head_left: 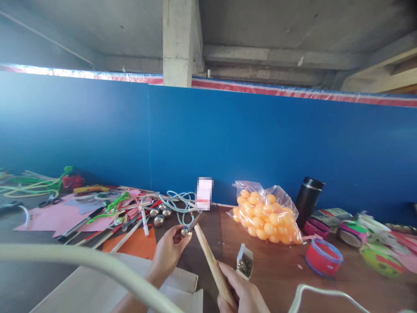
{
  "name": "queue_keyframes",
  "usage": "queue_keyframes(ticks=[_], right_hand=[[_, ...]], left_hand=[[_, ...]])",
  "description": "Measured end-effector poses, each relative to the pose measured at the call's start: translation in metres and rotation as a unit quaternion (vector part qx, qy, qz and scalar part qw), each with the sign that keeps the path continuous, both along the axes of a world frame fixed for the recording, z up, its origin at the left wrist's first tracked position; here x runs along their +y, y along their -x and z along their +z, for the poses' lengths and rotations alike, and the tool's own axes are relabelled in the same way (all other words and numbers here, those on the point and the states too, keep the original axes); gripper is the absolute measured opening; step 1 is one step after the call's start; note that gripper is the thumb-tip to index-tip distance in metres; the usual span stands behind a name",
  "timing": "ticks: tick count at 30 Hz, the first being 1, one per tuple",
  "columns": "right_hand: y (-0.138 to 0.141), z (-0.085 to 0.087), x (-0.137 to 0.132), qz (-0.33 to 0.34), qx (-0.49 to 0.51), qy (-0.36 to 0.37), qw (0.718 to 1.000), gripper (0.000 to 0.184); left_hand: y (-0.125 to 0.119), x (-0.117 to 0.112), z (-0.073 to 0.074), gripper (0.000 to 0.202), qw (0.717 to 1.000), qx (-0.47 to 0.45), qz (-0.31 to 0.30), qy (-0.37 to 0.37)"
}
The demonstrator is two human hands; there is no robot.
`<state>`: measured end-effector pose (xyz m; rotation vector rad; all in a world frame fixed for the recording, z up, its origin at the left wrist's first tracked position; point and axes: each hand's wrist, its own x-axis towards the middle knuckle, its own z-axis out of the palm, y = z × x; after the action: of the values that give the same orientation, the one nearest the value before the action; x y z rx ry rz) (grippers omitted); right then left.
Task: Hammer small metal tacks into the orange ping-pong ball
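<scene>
Between the thumb and fingers of my left hand (168,252) is a shiny metal ball (185,231). My right hand (241,289) is wrapped round the wooden handle of a hammer (208,254), which slants up and to the left. The hammer's dark head (195,220) is right by the ball; whether they touch I cannot tell. Several similar metal balls (159,220) lie beyond my left hand, near a coiled pale cord (178,200). Beside my right hand stands a small open box (245,263) with small metal pieces inside.
A clear bag of orange balls (265,217) and a black bottle (309,198) stand at the back right. Near them is a red round container (324,257). Pens, papers and scissors (49,201) clutter the left. A pale curved bar (97,263) crosses the lower left foreground over a cardboard sheet (87,289).
</scene>
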<state>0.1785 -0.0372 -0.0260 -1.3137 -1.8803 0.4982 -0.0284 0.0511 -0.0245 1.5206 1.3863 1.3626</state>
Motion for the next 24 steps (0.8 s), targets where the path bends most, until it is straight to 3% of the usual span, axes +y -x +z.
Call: queue_keyframes(ticks=[6, 10, 17, 24], right_hand=[[-0.002, 0.007, 0.000, 0.011, -0.005, 0.031, 0.999, 0.061], [-0.001, 0.006, 0.000, 0.019, -0.006, 0.003, 1.000, 0.061], [-0.002, -0.003, 0.002, -0.037, 0.036, -0.055, 0.997, 0.055], [-0.002, 0.002, -0.003, -0.022, -0.005, -0.043, 0.999, 0.059]], left_hand=[[0.000, 0.002, -0.002, 0.040, 1.000, -0.015, 0.021, 0.005], [-0.001, 0.004, -0.003, 0.039, 0.999, -0.038, 0.010, -0.008], [-0.002, 0.005, -0.008, 0.040, 0.996, -0.080, -0.013, -0.032], [-0.003, 0.004, -0.003, 0.042, 0.990, -0.130, -0.015, -0.048]])
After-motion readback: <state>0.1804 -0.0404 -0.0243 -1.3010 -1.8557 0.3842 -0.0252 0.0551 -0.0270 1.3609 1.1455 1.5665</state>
